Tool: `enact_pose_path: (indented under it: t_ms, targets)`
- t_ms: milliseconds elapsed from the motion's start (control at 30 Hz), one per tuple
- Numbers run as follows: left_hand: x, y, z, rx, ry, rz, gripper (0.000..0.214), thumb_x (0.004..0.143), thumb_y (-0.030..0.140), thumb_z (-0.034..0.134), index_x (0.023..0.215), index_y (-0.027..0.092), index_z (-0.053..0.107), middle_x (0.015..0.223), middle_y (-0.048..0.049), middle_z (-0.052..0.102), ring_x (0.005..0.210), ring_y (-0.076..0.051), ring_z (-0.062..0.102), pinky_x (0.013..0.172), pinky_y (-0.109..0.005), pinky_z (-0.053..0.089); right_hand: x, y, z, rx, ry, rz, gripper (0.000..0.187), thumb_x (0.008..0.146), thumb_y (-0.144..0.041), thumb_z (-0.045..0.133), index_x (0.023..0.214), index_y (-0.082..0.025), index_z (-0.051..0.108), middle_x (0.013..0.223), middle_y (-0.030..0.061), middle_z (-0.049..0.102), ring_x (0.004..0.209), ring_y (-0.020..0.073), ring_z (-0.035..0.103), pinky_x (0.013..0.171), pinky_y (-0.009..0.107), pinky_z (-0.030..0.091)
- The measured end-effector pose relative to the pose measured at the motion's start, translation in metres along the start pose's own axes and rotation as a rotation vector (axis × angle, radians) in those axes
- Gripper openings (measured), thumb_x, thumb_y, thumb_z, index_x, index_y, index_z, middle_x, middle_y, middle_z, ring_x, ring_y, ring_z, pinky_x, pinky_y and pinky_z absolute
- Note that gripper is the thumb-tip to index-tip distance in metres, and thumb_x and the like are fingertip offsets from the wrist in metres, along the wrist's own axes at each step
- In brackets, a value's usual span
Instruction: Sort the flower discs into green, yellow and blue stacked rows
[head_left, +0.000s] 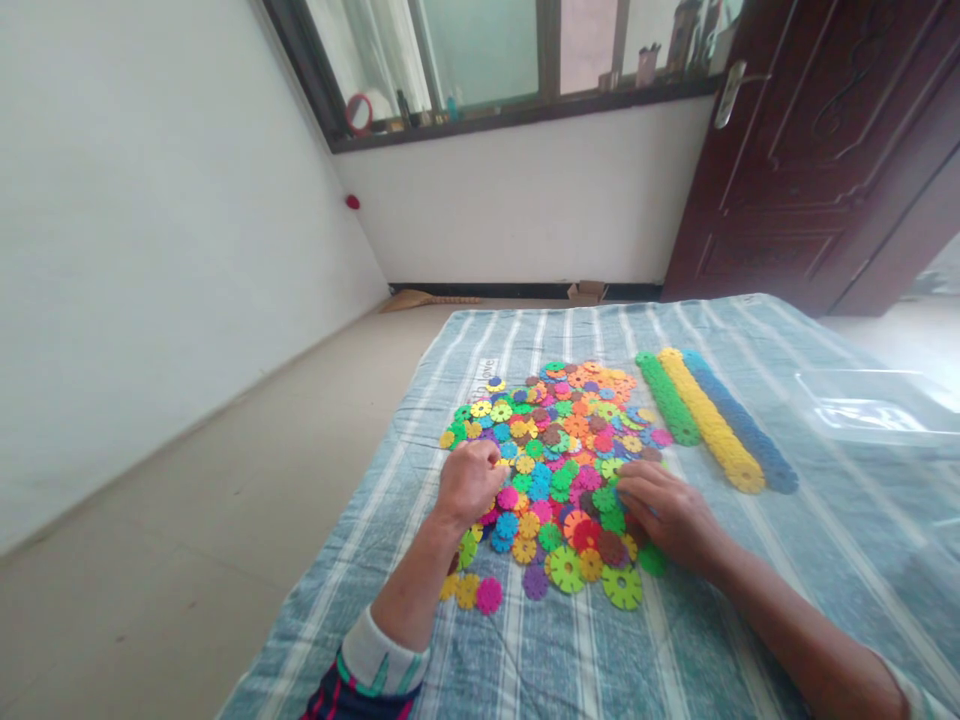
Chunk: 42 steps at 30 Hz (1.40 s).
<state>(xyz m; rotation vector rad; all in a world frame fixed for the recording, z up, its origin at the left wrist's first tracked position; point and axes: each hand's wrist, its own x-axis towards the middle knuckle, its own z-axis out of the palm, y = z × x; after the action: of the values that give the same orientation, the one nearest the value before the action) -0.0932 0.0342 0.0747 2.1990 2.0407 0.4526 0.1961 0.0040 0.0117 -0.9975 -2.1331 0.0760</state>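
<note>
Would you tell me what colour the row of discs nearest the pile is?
That row is green, as the head view shows.

The left hand (pixel 469 483) lay curled on the left edge of a loose heap of multicoloured plastic flower-shaped discs (pixel 555 470), and the right hand (pixel 667 515) rested on the heap's right side, its fingers across the discs; whether either held one was hard to tell. Just beyond, on a pale blue striped cloth (pixel 757 600), lay a long green stack of discs (pixel 667 397), a long yellow stack of discs (pixel 709 420) and a long blue stack of discs (pixel 739 420), side by side, with a clear plastic container (pixel 870 405) farther right.
</note>
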Motion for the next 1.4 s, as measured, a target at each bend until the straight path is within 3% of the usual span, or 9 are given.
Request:
enact_pose_path:
  t_ms: [200,333,467,700,800,933,1100,1233,1400]
  targets:
    - [-0.017,0.034,0.002,-0.241,0.192,0.246,0.02,0.082,0.014,0.063,0.064,0.019,0.057,0.068,-0.0005,0.064,0.073,-0.016,0.057,0.071,-0.028,0.043,0.006,-0.013,0.0,0.023,0.126,-0.031,0.017,0.096,-0.02,0.051,0.097,-0.02,0.068,0.099,0.0091,0.072,0.093,0.0207,0.068,0.083,0.034,0.057]
    - [-0.038,0.066,0.015,-0.396,0.177,0.461,0.019,0.088,0.016,0.062,0.069,0.018,0.061,0.069,-0.0009,0.065,0.072,-0.015,0.057,0.071,-0.028,0.045,0.005,-0.026,0.003,0.112,0.102,-0.043,0.015,0.095,-0.022,0.055,0.106,-0.02,0.065,0.1,0.0085,0.072,0.096,0.0204,0.067,0.086,0.034,0.055]
    - [-0.051,0.08,0.028,-0.462,0.148,0.528,0.017,0.089,0.014,0.06,0.072,0.018,0.063,0.07,-0.0022,0.066,0.072,-0.016,0.058,0.068,-0.027,0.046,0.003,-0.033,0.005,0.189,0.027,-0.03,0.016,0.097,-0.027,0.051,0.097,-0.02,0.066,0.086,0.0051,0.071,0.081,0.0175,0.067,0.073,0.03,0.053]
    - [-0.048,0.076,0.031,-0.477,0.093,0.52,0.019,0.094,0.024,0.054,0.079,0.02,0.066,0.079,-0.0052,0.07,0.08,-0.018,0.063,0.076,-0.032,0.053,0.004,-0.032,0.006,0.212,0.049,0.029,0.022,0.098,-0.025,0.049,0.085,-0.021,0.066,0.079,0.004,0.071,0.071,0.0156,0.064,0.066,0.028,0.05]
    - [-0.037,0.063,0.028,-0.395,0.161,0.465,0.018,0.094,0.029,0.054,0.086,0.021,0.068,0.087,-0.0066,0.071,0.09,-0.021,0.064,0.087,-0.038,0.053,0.003,-0.029,0.008,0.209,0.109,0.058,0.019,0.096,-0.023,0.051,0.086,-0.021,0.066,0.077,0.0036,0.071,0.07,0.0159,0.064,0.065,0.028,0.05]
    - [-0.016,0.033,0.023,-0.137,0.281,0.252,0.019,0.091,0.029,0.056,0.103,0.02,0.067,0.116,-0.0105,0.068,0.118,-0.027,0.057,0.107,-0.046,0.044,0.002,-0.024,0.01,0.184,0.176,0.075,0.014,0.094,-0.022,0.054,0.086,-0.021,0.065,0.077,0.0032,0.071,0.071,0.0163,0.065,0.067,0.029,0.051]
    - [-0.002,0.007,0.025,0.147,0.167,-0.065,0.042,0.087,0.042,0.061,0.12,0.016,0.062,0.14,-0.0174,0.055,0.135,-0.037,0.043,0.109,-0.053,0.038,0.0,-0.022,0.012,0.18,0.181,0.062,0.012,0.094,-0.021,0.055,0.086,-0.022,0.064,0.076,0.0023,0.07,0.072,0.0161,0.065,0.068,0.028,0.052]
    - [-0.007,0.013,0.03,0.181,0.044,-0.039,0.05,0.092,0.048,0.055,0.128,0.014,0.057,0.146,-0.0209,0.049,0.138,-0.035,0.041,0.109,-0.055,0.036,-0.001,-0.02,0.013,0.184,0.19,0.069,0.01,0.093,-0.021,0.055,0.086,-0.022,0.063,0.077,0.0018,0.07,0.073,0.0159,0.066,0.069,0.028,0.053]
    - [-0.021,0.031,0.039,0.112,0.023,0.151,0.048,0.09,0.052,0.058,0.121,0.015,0.062,0.142,-0.0196,0.054,0.134,-0.034,0.047,0.108,-0.053,0.04,-0.003,-0.019,0.013,0.199,0.184,0.118,0.012,0.093,-0.023,0.056,0.085,-0.023,0.064,0.077,0.0019,0.07,0.072,0.0165,0.066,0.068,0.029,0.053]
